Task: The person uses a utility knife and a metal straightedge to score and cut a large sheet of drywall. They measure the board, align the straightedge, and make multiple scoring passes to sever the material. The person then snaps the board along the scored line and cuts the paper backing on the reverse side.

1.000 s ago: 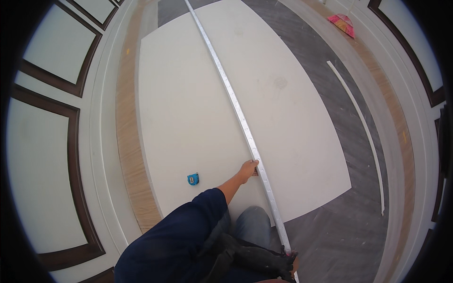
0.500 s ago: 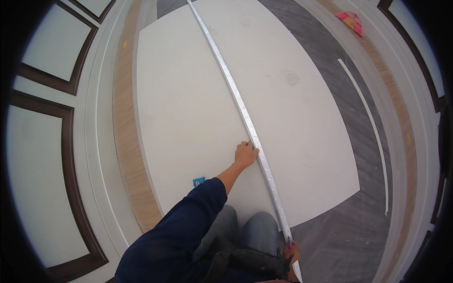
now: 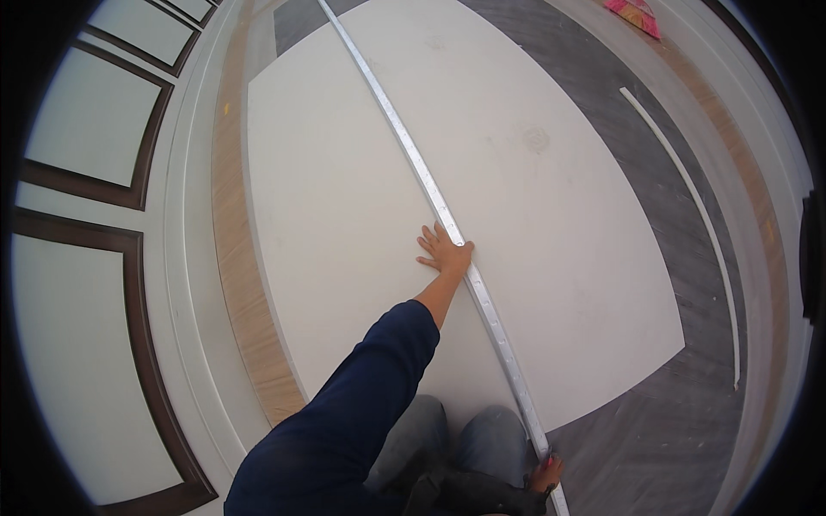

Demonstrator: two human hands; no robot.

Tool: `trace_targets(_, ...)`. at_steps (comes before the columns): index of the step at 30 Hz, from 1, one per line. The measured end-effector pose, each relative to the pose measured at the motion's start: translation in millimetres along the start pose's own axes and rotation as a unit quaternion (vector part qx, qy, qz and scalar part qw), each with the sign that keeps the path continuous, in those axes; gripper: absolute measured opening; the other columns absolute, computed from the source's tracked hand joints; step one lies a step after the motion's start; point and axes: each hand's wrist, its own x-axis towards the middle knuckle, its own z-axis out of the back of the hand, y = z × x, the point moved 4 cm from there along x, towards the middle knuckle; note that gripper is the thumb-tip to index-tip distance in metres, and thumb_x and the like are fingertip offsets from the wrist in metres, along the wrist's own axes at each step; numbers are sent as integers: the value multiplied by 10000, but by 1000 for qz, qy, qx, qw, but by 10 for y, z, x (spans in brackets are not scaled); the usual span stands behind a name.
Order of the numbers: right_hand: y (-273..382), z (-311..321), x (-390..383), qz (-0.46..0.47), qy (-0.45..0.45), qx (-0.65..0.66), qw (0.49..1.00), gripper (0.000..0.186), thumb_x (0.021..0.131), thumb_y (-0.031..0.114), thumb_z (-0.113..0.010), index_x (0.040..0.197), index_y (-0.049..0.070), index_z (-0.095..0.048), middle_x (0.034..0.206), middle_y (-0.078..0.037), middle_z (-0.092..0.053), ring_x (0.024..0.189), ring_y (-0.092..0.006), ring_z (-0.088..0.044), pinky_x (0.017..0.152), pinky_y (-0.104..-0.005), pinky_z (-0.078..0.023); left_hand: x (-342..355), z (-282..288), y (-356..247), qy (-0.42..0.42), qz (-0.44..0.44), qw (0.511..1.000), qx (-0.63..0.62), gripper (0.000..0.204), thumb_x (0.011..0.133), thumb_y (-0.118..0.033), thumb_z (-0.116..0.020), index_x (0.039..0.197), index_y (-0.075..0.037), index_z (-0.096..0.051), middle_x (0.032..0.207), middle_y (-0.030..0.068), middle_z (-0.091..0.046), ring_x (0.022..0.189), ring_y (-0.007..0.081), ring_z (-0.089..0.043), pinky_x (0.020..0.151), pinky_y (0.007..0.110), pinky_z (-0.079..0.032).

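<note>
My left hand (image 3: 446,253) presses flat, fingers spread, on the long metal rule (image 3: 430,185) across the smooth white board (image 3: 344,215); my right hand (image 3: 545,473) pinches its near end.

person: dark navy long sleeve (image 3: 361,404) on left arm; grey trousers (image 3: 469,443) at knees; both hands bare.

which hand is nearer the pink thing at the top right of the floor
Left. The left hand presses on the long metal straightedge mid-board, well short of the pink object. The right hand grips the straightedge's near end by the knees, farther away still.
</note>
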Motion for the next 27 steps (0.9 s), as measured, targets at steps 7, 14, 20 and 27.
trace_targets(7, 135, 133, 36, 22, -7, 14, 1000, 474, 759, 31, -661, 1219, 56, -551, 1146, -196, -558, 1064, -434, -586, 881, -493, -504, 4, 41, -106, 4, 10, 999, -34, 1061, 722, -465, -805, 1580, -196, -241, 1649, 222, -19, 1509, 460, 92, 1097, 758, 39)
trace_targets(14, 105, 131, 137, 29, 14, 15, 999, 515, 738, 48, -708, 1232, 66, -561, 1172, -179, -568, 1100, -405, -586, 931, -480, -498, 188, 120, -219, 32, -35, 999, 10, 1084, 751, -601, -751, 1596, -193, -208, 1651, 238, 24, 1502, 460, 149, 1090, 744, 89)
trace_targets(20, 235, 187, 126, 58, 12, 57, 997, 581, 698, -1, -715, 1252, 13, -539, 1164, -229, -565, 1127, -444, -541, 960, -487, -456, 369, 208, -180, 52, -77, 994, 54, 1147, 745, -671, -716, 1601, -138, -169, 1645, 255, 30, 1500, 463, 157, 1094, 736, 97)
trace_targets(27, 48, 204, 44, 14, 27, 6, 999, 485, 808, 64, -651, 1281, 54, -543, 1207, -199, -568, 1137, -419, -569, 936, -489, -480, 391, 201, -206, 65, -104, 990, 65, 1208, 735, -706, -701, 1605, -105, -117, 1645, 256, 52, 1492, 475, 176, 1078, 746, 120)
